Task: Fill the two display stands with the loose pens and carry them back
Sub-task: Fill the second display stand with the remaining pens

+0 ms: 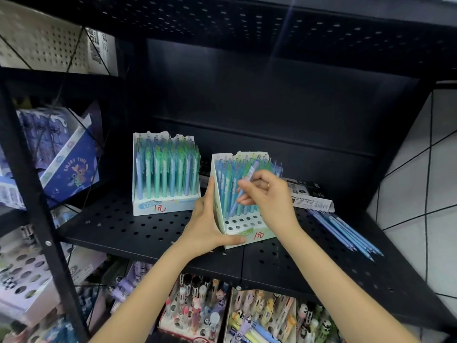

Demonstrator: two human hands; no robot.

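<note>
Two white display stands sit on a black perforated shelf [118, 226]. The rear stand [164, 174] appears fully stocked with blue and green pens standing upright. The front stand [243, 235] is partly filled; several holes in its front rows are vacant. The left hand [206, 224] lies flat against the front stand's left wall, thumb along its lower front edge. The right hand [267, 194], a ring on one finger, pinches a light blue pen [243, 191], tilted, with its lower end among the pens in the front stand. A bundle of loose blue pens [346, 231] lies on the shelf to the right, well apart from the stands. Behind it rests a flat packaged item [309, 196].
</note>
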